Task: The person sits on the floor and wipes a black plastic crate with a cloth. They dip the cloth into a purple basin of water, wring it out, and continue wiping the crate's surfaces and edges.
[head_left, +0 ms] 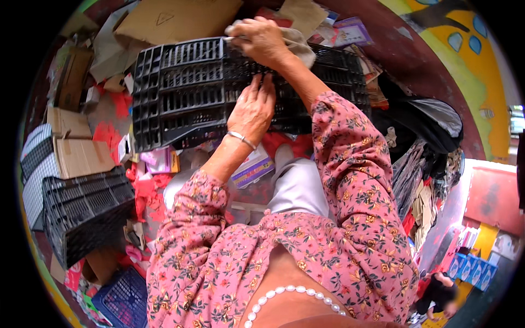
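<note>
A large black slatted plastic crate [191, 76] lies in front of me, tipped so its slatted face is toward me. My right hand [261, 42] presses a greyish-beige cloth [298, 48] against the crate's upper edge, its fingers closed around the cloth. My left hand [252, 106] lies on the slats just below, with its fingers stretched out and nothing in its palm that I can see. A bracelet sits on the left wrist. Beneath the crate, a purple and white flat box [253, 174] lies on the floor by my foot.
Another black crate [90, 205] stands at left, beside cardboard boxes [82, 156] and a blue basket [123, 298]. A large cardboard piece [178, 21] lies behind the crate. Dark bags [421, 123] are at right. Red scraps [147, 191] litter the floor. A person [437, 292] is at lower right.
</note>
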Tool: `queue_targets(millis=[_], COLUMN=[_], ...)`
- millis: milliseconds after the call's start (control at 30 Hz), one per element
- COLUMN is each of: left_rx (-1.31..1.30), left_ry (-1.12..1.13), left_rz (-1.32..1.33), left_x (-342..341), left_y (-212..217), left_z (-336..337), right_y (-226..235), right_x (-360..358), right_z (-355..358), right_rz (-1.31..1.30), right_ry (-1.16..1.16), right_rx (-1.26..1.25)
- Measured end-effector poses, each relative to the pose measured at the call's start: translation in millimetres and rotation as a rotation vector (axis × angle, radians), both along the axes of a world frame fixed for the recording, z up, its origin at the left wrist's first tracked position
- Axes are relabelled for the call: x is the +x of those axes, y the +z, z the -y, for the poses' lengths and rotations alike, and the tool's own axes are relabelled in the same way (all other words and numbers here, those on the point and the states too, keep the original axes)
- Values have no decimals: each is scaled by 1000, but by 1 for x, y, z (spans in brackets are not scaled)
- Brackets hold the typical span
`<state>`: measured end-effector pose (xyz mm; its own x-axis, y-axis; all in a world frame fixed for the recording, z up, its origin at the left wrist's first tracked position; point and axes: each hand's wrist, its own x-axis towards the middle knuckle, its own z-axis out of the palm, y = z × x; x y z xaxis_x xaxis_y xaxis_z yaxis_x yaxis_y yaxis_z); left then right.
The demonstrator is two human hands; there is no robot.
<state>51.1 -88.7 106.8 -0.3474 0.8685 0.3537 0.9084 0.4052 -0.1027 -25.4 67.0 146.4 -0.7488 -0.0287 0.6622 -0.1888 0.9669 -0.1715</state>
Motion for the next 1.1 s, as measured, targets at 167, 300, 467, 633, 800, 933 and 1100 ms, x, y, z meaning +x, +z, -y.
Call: queue_targets(millis=[167,300,467,633,800,933,1100], left_rx=[88,119,125,111,-5,96,39], left_ry=[-22,14,40,5,-15,-7,25], left_rz=[21,15,2,4,43,-71,-79], left_x=[-2,-8,-6,-5,-3,-10,-11], left_y=[-5,0,-4,-5,-1,-1,-1], left_z=[8,2,-3,-2,-3,1,-4], right_y=[6,5,-1,-7,-11,-5,-5], right_x=[-36,-2,60,52,-18,-8,47], right_z=[39,-19,-115,-100,26,13,-59], right_rz=[-15,165,252,253,102,99,287], right_ry=[11,-145,-539,-726,-126,-49,-323], right_rx=[306,369,210,-82,24,254,281])
